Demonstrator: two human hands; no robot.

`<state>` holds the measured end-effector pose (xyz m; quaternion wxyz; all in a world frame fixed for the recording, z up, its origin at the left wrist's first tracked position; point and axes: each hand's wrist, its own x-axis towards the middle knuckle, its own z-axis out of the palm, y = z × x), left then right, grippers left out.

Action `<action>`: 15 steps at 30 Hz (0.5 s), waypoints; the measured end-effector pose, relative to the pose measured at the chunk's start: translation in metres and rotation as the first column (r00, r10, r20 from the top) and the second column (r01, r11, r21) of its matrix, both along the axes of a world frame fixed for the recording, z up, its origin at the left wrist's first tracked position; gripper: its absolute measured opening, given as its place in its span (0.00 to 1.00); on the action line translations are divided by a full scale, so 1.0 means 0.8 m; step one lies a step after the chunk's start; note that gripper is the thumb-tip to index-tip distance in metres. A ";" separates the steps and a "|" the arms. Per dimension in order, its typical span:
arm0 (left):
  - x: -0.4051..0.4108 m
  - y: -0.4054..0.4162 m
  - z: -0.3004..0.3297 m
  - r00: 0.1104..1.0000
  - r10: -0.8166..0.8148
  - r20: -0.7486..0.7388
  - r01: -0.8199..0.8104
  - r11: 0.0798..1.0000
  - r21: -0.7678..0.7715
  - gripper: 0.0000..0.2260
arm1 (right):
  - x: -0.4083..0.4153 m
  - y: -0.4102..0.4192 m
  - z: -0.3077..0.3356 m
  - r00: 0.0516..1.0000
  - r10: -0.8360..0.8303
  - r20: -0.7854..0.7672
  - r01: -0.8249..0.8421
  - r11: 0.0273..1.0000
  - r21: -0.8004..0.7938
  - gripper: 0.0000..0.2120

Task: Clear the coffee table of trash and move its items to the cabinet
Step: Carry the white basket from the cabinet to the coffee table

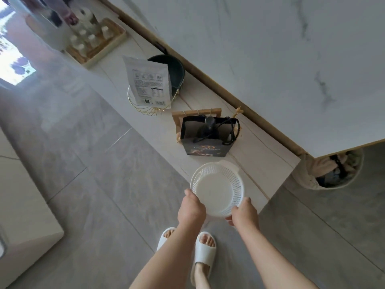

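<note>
White plastic, perforated round the wall: a basket [216,189] is held in both hands over the near end of the low cabinet [260,155], just at its edge. The left hand [191,207] grips the rim at the near left, thumb over the top; the right hand [243,211] grips the near right rim, fingers curled beneath. Each grip is clenched on the basket, which looks empty.

I judge the step in hand to be setting the basket down on the cabinet top, one of the coffee table's items being moved across. The next move calls for lowering it onto the bare patch before the black bag [208,140], level, then letting go with both hands.

Farther along the cabinet stand a white pouch [148,84] leaning in a gold wire rack [143,108], a dark bowl [173,69] behind it, and a tray [98,43] of small bottles.

The bag carries "XO" in gold, with smaller lettering below too fine to read. The pouch shows printed panels and a table of text, none legible.
</note>
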<state>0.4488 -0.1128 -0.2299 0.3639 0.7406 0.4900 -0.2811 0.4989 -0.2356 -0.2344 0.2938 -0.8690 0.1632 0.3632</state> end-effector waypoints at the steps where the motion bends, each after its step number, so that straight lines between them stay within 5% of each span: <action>1: -0.007 0.007 0.011 1.000 0.030 0.007 -0.030 0.999 0.010 0.11 | -0.003 0.009 0.013 0.999 0.031 0.009 -0.032 0.999 0.005 0.09; 15: -0.174 0.166 0.177 0.876 0.469 0.115 -0.481 0.867 0.127 0.11 | -0.099 0.203 0.179 0.847 0.509 0.152 -0.527 0.841 0.123 0.07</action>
